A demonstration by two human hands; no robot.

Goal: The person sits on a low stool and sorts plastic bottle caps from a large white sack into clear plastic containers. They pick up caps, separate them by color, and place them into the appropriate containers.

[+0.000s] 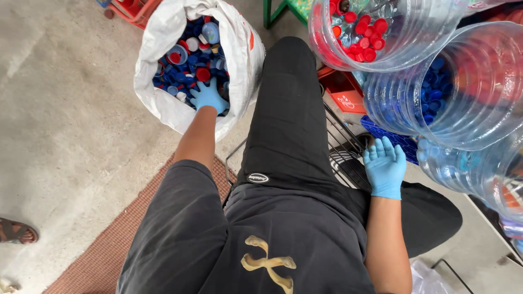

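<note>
Left hand (208, 96): fingers spreading, digging among mixed bottle caps (182, 62) in far-left white sack (163, 32). Right hand (385, 166): resting open, fingers together. Risk: sack tipping, caps spilling.

I see a bare grey concrete floor (71, 109), scuffed, under flat daylight. A brownish-red woven mat (117, 245) lies near left. A green frame leg (268, 13) stands far centre, a red crate (131, 10) far left. A black wire rack (343, 152) sits right of centre. A sandalled foot (16, 231) shows at the left edge.
</note>
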